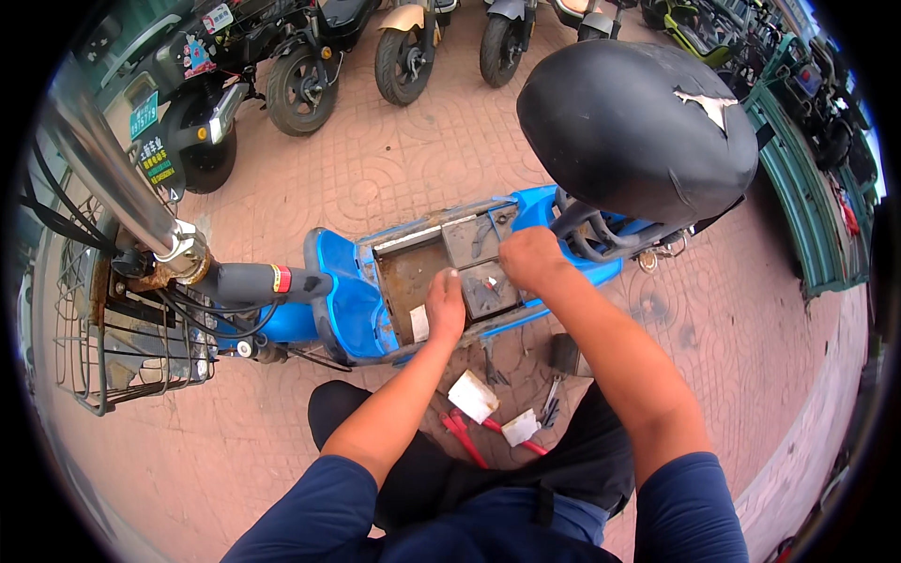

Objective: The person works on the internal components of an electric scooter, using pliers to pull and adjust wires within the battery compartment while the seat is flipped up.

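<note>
A blue scooter (341, 272) lies across my view with its footboard compartment uncovered; two grimy dark batteries (481, 300) sit in the compartment's right part, beside a rusty bare section (399, 272) with a pale paper piece (419, 322). My left hand (444, 305) is at the left edge of the near battery, fingers curled and partly hidden. My right hand (530, 255) is closed over the batteries' right side, and what it grips is hidden. Below the scooter lie red-handled tools (460, 436), two pale pieces (474, 396), pliers (549, 405) and a dark block (568, 355).
The black torn seat (619, 122) is raised at upper right. A steering column (141, 188) and wire basket (113, 366) stand at left. Several parked scooters (404, 66) line the back. A green cart (798, 206) stands at right on the paved ground (253, 413).
</note>
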A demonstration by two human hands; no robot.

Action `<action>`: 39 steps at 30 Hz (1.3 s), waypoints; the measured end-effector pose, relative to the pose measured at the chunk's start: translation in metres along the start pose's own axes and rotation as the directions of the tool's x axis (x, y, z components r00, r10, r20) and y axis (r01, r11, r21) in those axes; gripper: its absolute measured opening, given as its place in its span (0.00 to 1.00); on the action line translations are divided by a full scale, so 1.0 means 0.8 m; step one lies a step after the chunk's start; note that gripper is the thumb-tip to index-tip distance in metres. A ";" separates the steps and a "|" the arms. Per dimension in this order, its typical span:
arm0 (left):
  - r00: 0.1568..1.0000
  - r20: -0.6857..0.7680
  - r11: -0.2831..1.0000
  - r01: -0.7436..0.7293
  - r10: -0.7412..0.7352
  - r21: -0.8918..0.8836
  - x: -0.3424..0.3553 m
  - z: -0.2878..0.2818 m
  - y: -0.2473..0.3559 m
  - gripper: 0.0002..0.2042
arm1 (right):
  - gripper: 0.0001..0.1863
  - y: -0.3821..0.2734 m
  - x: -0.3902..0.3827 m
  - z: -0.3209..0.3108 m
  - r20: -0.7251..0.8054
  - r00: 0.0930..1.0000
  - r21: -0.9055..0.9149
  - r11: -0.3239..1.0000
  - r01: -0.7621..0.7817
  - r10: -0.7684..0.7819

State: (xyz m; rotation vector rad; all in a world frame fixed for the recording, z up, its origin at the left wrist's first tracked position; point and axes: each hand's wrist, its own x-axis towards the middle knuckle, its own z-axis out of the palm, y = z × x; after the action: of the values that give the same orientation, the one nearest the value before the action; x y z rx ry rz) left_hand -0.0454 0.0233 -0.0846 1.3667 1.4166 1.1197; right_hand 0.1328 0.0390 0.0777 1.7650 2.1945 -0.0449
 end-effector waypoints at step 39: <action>0.927 0.101 0.927 0.368 -0.361 -0.066 0.020 0.017 -0.044 0.21 | 0.08 -0.040 -0.074 0.009 0.124 0.991 0.090 0.995 0.046 -0.057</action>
State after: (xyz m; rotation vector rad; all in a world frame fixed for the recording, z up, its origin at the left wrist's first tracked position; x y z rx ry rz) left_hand -0.0412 0.0401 -0.1221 1.0242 1.4683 0.8534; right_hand 0.1147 -0.0263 0.0813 1.7004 2.1768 -0.2611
